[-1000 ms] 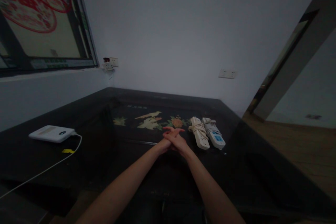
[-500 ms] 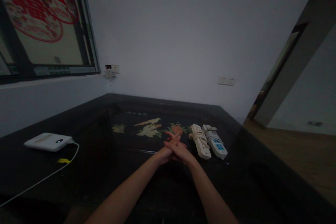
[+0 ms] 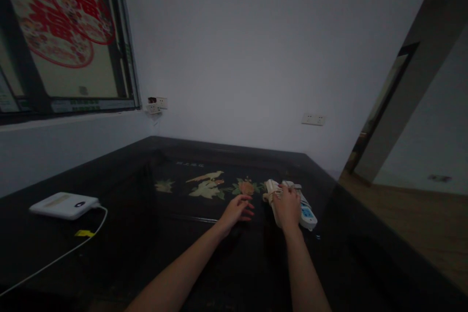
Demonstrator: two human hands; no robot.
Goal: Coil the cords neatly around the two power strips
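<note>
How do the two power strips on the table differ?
The left power strip is largely hidden by the right hand, while the right power strip shows its near end. The right one has blue sockets; the left one shows no blue. Both are whitish, with wound cords.

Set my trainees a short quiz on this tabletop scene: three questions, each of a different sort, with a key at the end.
1. Multiple choice. Which thing does the right hand partly cover?
a) the yellow tag
b) the left power strip
c) the wall sockets

2. True or false: the left hand touches neither power strip.

3. Fill in the colour: the end of the right power strip that shows past the hand is white and ____.

Key:
1. b: the hand lies over its middle.
2. True: a gap of bare table shows between that hand and the strips.
3. Blue.
</note>
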